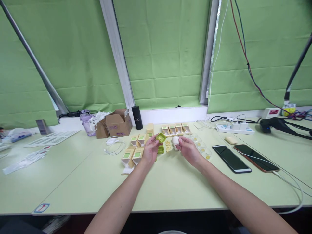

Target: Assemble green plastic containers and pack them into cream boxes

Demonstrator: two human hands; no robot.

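**Held above table (156, 191): green case (161, 137), white piece (175, 140)**

The green case was pinched by the left hand (151, 149), hollow side showing; the white piece was gripped by the right hand (188, 148), near it. Yellow bits (167, 146) lay below, between the hands. A steady case and light fingertip grip were judged best.

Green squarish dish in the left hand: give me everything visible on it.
The green squarish dish is small and shallow, with rounded corners, a raised rim and a recess facing the camera. It looks like glossy moulded plastic, in yellowish green. The left hand grips its left edge, holding it up at a tilt, in front of the person. In the picture, a second green piece shows just below it. Its underside is hidden, and fine markings are too small to tell.
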